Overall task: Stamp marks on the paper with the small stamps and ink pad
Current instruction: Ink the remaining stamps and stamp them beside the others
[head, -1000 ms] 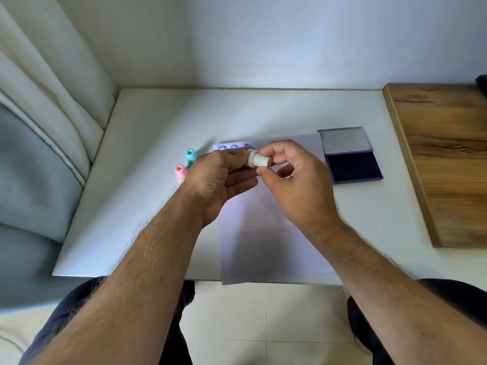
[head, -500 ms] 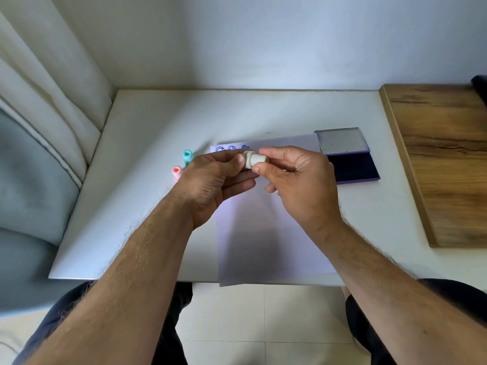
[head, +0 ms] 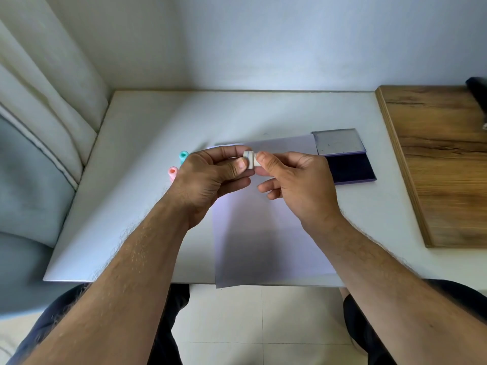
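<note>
A small white stamp [head: 249,159] is held sideways above the paper [head: 263,233], pinched between both hands. My left hand [head: 210,180] grips its left end with thumb and forefinger; my right hand [head: 295,185] grips its right end. The pale lilac paper lies on the white table [head: 137,154] and overhangs the near edge. An open ink pad [head: 347,167] with dark blue ink and a grey lid sits at the paper's far right corner. A teal stamp [head: 183,155] and a pink stamp [head: 173,173] lie left of my left hand. The paper's top left corner is hidden by my hands.
A wooden board [head: 442,164] covers the table's right side, with a dark object [head: 478,93] at its far right edge. A curtain [head: 39,88] and grey cushion [head: 23,180] flank the table's left. A wall stands behind the table.
My two hands have drawn the white stamp slightly down and closer together, and my left thumb now covers more of its left end. The stamped marks on the paper's corner are now hidden.
</note>
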